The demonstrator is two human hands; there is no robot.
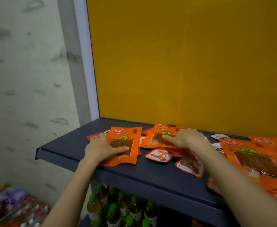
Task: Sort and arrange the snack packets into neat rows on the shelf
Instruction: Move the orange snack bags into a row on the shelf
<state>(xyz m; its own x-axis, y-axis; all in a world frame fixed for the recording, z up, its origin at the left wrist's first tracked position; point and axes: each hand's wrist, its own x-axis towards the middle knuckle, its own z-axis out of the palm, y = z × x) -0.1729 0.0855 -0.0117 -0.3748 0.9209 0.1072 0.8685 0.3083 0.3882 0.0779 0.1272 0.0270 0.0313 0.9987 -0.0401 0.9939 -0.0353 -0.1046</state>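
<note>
Several orange snack packets lie on a dark blue shelf point(65, 145). My left hand point(100, 149) rests flat on a large orange packet point(131, 136) at the shelf's left, fingers straight across its window. My right hand point(186, 138) lies with straight fingers on a second large orange packet point(154, 138) near the middle, which tops a loose pile. Small white-and-orange packets point(159, 155) lie under and in front of that pile. More large orange packets point(255, 154) overlap at the right.
A yellow back panel point(183, 63) rises behind the shelf. Below the shelf stand several green-capped bottles point(118, 208). A patterned wall point(28, 79) is at the left, with wrapped goods point(15, 208) on the floor.
</note>
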